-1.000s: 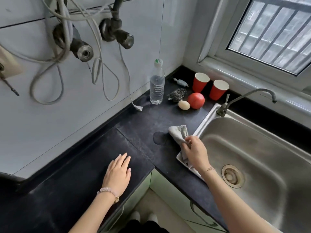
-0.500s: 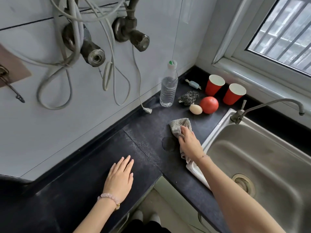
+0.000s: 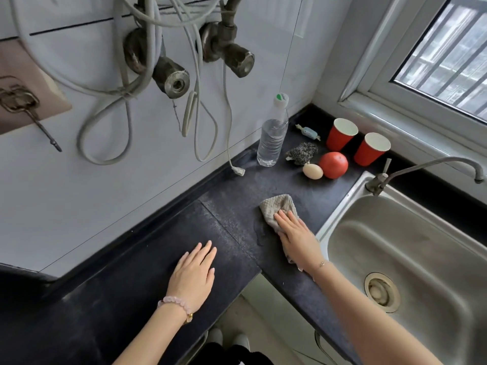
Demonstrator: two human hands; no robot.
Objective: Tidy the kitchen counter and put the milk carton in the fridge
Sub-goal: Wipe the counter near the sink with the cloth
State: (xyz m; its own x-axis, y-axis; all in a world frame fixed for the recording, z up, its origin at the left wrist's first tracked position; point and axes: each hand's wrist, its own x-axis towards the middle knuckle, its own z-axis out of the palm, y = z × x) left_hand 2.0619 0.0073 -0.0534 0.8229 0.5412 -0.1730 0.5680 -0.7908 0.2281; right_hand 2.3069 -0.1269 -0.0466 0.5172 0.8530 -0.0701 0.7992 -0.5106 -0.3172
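Counter (image 3: 158,259): dark, speckled stone, matt and dusty-looking, running along the white tiled wall to the steel sink (image 3: 395,246); a seam crosses it between the two hands.
Cloth (image 3: 276,206): grey waffle weave, crumpled, lying on the counter just left of the sink rim, over the edge of a wet patch (image 3: 259,231).
Right hand (image 3: 296,233): flat on the cloth, fingers straight and together, pressing rather than gripping.
Left hand (image 3: 193,272): palm down on the bare counter, fingers straight, holding nothing; a pink bead bracelet (image 3: 176,302) circles the wrist.
Back corner: ribbed clear plastic bottle (image 3: 272,139), upright; wiry metal scourer (image 3: 301,153); smooth pale egg (image 3: 312,171) touching a round red tomato (image 3: 333,164); two red paper cups (image 3: 341,137), upright; a wrapped sweet (image 3: 308,132).
Sink side: thin curved metal tap (image 3: 427,165).
Change: a second ago the cloth hung over the sink rim with the right fingers curled on it; now it lies wholly on the counter, further from the rim, under flattened fingers. The left hand has stayed put.
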